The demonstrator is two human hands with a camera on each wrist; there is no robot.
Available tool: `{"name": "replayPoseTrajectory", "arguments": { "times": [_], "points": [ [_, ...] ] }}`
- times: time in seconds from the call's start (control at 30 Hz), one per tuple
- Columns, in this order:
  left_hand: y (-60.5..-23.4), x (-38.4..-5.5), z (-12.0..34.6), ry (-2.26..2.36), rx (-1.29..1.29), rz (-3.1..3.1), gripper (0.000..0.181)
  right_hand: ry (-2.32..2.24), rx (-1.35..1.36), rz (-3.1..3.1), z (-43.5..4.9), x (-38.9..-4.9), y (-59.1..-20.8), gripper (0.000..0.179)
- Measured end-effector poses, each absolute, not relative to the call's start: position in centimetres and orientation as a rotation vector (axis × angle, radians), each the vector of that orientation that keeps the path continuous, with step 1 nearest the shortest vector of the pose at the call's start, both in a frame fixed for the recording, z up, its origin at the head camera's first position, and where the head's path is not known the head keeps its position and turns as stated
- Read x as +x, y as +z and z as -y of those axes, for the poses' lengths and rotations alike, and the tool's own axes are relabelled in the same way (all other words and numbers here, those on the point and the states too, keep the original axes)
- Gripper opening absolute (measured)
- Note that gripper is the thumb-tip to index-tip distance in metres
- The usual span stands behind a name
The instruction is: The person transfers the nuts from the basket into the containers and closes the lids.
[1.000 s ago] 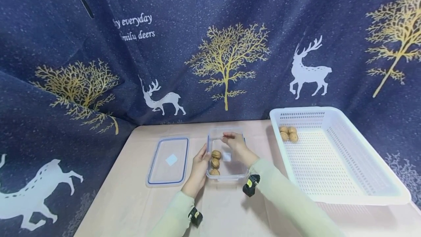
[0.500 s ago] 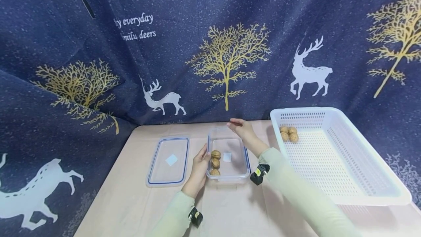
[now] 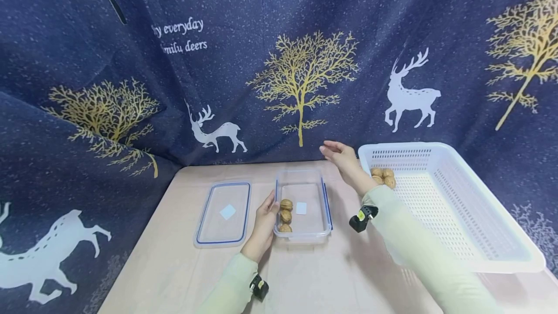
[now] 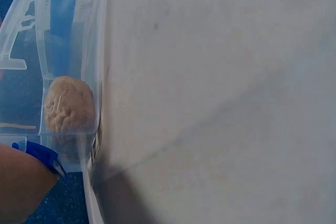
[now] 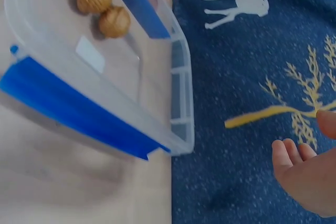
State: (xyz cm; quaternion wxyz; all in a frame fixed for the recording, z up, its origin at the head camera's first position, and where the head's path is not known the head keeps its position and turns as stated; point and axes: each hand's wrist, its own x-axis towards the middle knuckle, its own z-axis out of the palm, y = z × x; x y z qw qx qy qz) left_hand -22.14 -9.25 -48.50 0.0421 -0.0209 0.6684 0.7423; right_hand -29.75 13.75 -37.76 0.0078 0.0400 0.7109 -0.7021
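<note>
A clear plastic food container (image 3: 311,224) with blue side clips stands uncovered on the table. Three walnuts (image 3: 286,216) lie in a row along its left wall, and a white square label shows on its floor. My left hand (image 3: 261,224) holds the container's left side, thumb at the rim and fingers along the outer wall. Beyond the container's back right corner, my right hand (image 3: 342,161) is raised in the air with loosely bent fingers and nothing in them. In the right wrist view, this hand (image 5: 310,177) appears at the right edge, apart from the container.
A white slotted basket (image 3: 462,265) stands to the right, with several walnuts (image 3: 388,178) in its back left corner, partly behind my right forearm. Left of the container lies its clear lid (image 3: 227,197) with a blue seal. A dark blue deer-print cloth (image 3: 261,86) hangs behind the table.
My right hand has come up out of the container and moved right and back toward the basket. The left hand, the container and the three walnuts in it stay in place.
</note>
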Motion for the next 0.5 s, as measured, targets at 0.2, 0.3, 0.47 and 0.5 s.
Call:
{"name": "replayPoseTrajectory", "arguments": {
  "times": [0.2,0.3,0.47,0.5],
  "points": [
    [-46.5,-21.0,9.1,2.258,-0.057,-2.056,0.05,-2.263,0.134,-2.221,-15.5,-30.2,-37.3,0.052],
    [-46.2,-20.7,9.1,2.257,-0.057,-2.057,0.05,-2.289,0.182,-2.23,-16.3,-30.3,-37.1,0.052],
    [-46.2,-20.7,9.1,2.264,-0.054,-2.05,0.05,-2.254,0.221,-2.272,-17.8,-30.2,-36.7,0.054],
    [-46.3,-20.7,9.1,2.263,-0.053,-2.05,0.05,-2.251,0.211,-2.276,-18.2,-30.1,-36.6,0.055]
  ]
}}
